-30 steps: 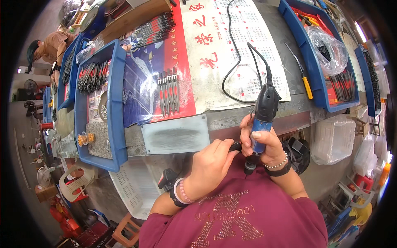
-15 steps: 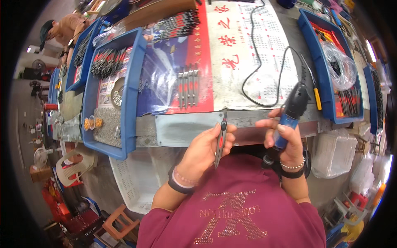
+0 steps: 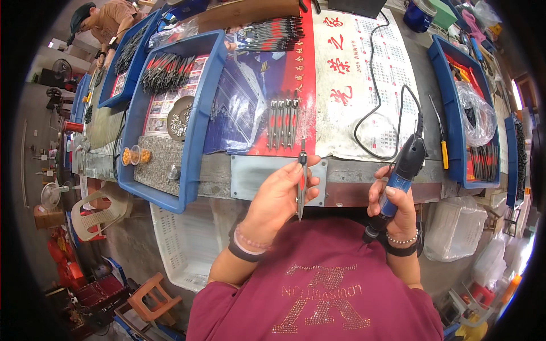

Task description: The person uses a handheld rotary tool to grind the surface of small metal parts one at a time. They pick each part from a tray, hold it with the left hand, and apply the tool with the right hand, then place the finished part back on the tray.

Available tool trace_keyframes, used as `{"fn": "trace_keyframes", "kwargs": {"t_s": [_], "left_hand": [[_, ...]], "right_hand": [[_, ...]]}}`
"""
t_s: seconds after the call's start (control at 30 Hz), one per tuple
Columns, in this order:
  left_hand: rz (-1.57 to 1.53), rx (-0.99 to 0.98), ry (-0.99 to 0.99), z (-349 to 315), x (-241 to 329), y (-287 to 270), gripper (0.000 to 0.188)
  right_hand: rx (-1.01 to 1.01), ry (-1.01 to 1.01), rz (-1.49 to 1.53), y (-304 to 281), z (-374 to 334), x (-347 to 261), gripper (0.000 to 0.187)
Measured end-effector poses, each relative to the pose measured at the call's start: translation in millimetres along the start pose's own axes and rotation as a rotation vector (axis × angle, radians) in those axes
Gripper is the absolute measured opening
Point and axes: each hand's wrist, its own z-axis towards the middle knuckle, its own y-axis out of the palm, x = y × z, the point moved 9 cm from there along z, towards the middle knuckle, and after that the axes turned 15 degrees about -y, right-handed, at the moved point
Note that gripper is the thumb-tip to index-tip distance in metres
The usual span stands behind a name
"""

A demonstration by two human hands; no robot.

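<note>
Left pinches piece, right grips driver

Here's the grey bench, papered with a poster and calendar, blue trays either side; a co-worker stoops far left. The left hand holds the slim, dark-grey, red-marked piece before the metal plate. Its long axis runs away from the body, tapered tip toward the shirt. The right hand wraps the blue-and-black driver.

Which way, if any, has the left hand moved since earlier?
Yes: the left hand has moved leftward and upward in view against the rectangular grey plate.
</note>
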Motion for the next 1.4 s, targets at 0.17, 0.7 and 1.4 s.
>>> {"fn": "trace_keyframes", "kwargs": {"t_s": [0.17, 0.7, 1.4], "left_hand": [[-0.001, 0.067, 0.076, -4, 13, -12, 0.035], [0.707, 0.676, 0.542, 3, 130, -61, 0.034], [1.103, 0.698, 0.524, 41, 175, -99, 0.033]], "right_hand": [[-0.014, 0.022, -0.014, 8, 1, 5, 0.044], [-0.146, 0.163, -0.030, 24, -22, 16, 0.036], [-0.231, 0.011, 0.240, 8, -49, 27, 0.041]]}}
